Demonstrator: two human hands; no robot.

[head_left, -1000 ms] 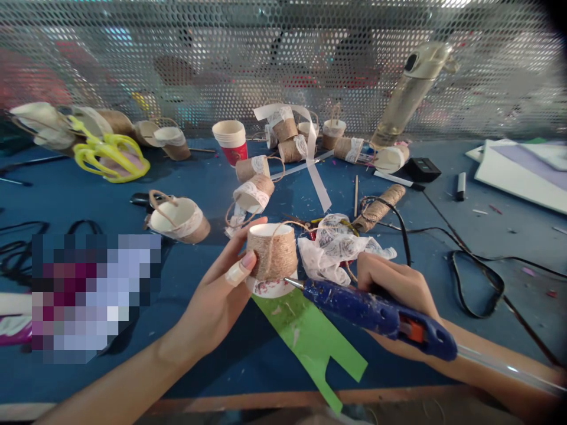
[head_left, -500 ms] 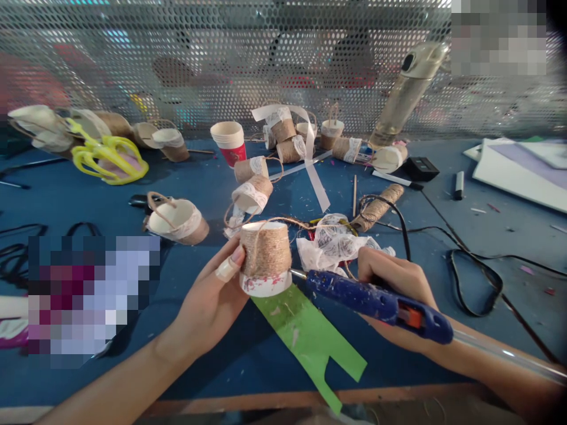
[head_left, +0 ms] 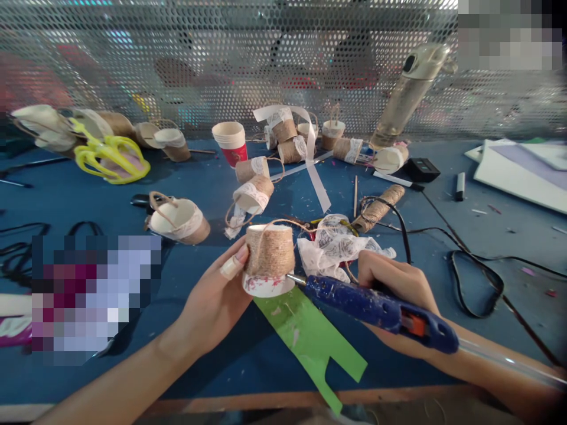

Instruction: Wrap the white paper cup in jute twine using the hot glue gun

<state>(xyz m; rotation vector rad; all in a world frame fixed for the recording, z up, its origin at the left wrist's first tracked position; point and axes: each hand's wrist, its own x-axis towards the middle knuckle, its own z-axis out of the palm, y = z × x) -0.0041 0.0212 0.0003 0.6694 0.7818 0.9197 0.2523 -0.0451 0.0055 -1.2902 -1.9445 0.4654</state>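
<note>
My left hand (head_left: 217,301) grips an upside-down paper cup wrapped in jute twine (head_left: 269,257), thumb pressed on its side. A loose strand of twine runs from the cup's top toward the right. My right hand (head_left: 396,283) is closed around a blue hot glue gun (head_left: 381,310); its metal nozzle touches the cup's lower right edge, where bare white paper still shows. A green paper strip (head_left: 310,336) lies on the blue table under the cup.
Crumpled white lace (head_left: 334,245) and a twine spool (head_left: 381,206) lie just behind my hands. Several finished twine-and-lace cups (head_left: 179,221), a red paper cup stack (head_left: 231,141), yellow scissors (head_left: 110,156), black cables (head_left: 478,277) and a mesh wall (head_left: 266,59) surround the work area.
The cup tilted and shifted slightly in my left hand while the glue gun nozzle stayed at its lower right edge. Little else moved.
</note>
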